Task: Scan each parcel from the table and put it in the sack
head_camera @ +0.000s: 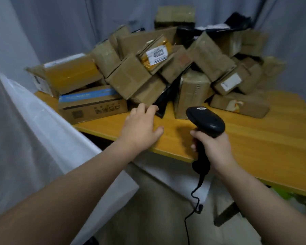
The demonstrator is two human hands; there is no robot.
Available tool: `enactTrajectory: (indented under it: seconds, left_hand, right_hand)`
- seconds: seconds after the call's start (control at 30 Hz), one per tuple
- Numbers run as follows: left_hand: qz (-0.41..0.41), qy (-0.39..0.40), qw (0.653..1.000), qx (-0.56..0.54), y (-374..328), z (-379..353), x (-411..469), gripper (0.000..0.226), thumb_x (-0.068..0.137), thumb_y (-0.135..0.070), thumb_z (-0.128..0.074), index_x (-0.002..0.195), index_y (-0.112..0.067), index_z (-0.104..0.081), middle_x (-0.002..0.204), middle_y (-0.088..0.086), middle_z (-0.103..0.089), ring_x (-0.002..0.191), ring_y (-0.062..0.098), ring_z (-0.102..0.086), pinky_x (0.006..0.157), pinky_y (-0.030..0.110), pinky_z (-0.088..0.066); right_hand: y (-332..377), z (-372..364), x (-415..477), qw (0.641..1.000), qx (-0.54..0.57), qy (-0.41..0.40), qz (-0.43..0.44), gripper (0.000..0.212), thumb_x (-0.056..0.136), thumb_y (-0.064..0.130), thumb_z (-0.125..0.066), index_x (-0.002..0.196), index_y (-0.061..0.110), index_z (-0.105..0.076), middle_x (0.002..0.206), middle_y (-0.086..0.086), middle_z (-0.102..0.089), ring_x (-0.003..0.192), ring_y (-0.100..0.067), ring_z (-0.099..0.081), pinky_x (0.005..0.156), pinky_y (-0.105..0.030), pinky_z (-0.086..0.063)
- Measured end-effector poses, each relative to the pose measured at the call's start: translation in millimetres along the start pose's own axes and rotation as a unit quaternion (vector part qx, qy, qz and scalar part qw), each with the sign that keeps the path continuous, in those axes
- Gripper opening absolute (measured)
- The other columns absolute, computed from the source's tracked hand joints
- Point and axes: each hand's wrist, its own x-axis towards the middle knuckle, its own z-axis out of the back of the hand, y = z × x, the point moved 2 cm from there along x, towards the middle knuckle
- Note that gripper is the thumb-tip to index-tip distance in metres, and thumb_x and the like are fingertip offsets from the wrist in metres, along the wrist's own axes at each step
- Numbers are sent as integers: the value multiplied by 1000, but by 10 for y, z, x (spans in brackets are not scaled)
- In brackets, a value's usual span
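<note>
Parcels (131, 76) sit just beyond left hand (141, 128), fingers (143, 107) spread loose; right hand (214, 149) grips scanner (207, 122).

Matt cardboard parcels (131, 76), smooth wooden table (254, 138), glossy plastic scanner (206, 122).

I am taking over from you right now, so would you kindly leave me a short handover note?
Left hand: open, holds nothing, fingers by the black bag parcel at the front edge of the pile; contact unclear.
Right hand: grips the scanner above the table.
Parcels: large pile on the table; white sack at the left, inside hidden.
Done: cannot tell.
Left: scan and sack the whole pile, likely the black bag parcel first.
</note>
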Motion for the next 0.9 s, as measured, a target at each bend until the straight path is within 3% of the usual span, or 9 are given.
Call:
enactTrajectory:
  seconds: [0.23, 0.37, 0.5, 0.67, 0.9]
  left_hand:
    - [-45, -25, 999, 8, -827, -195, 890, 72, 87, -51, -59, 144, -19, -29, 146, 13, -26, 131, 35, -32, 106, 46, -34]
    - [-1, -11, 999, 38, -1039, -241, 1380, 86, 89, -63, -49, 151, -15, -16, 154, 19, -18, 137, 39, -24, 110, 48, -27]
    - [40, -14, 997, 67, -1068, -340, 1495, 87, 84, -74, -44, 145, -14, -30, 146, 20, -31, 130, 39, -30, 103, 48, -33]
    - [49, -18, 999, 11, -1119, -232, 1471, 74, 83, -57, -61, 139, -17, -33, 143, 17, -30, 128, 40, -30, 99, 48, -37]
    - [-15, -60, 996, -63, -1011, -87, 990, 60, 79, -48, -63, 125, -15, -45, 137, 11, -31, 126, 33, -29, 99, 44, -37]
  right_hand:
    - [342, 696, 247, 996, 47, -61, -40, 4, 85, 8, -67, 84, 4, -67, 64, -8, -61, 54, -18, -56, 55, -28, -47]
    - [483, 832, 369, 994, 54, -85, -35, 6, 85, 8, -67, 85, 1, -66, 66, -11, -59, 50, -16, -56, 52, -25, -48]
    - [477, 851, 429, 995, 33, -81, -47, 8, 85, 6, -66, 90, 0, -64, 70, -13, -58, 49, -16, -56, 47, -22, -48]
    - [452, 791, 376, 996, 23, -76, -40, 4, 85, 5, -66, 87, 3, -63, 72, -12, -58, 53, -17, -54, 52, -26, -46]
    - [389, 831, 144, 996, 32, -76, -25, 3, 84, 5, -66, 85, 3, -63, 68, -11, -59, 55, -19, -54, 53, -28, -46]
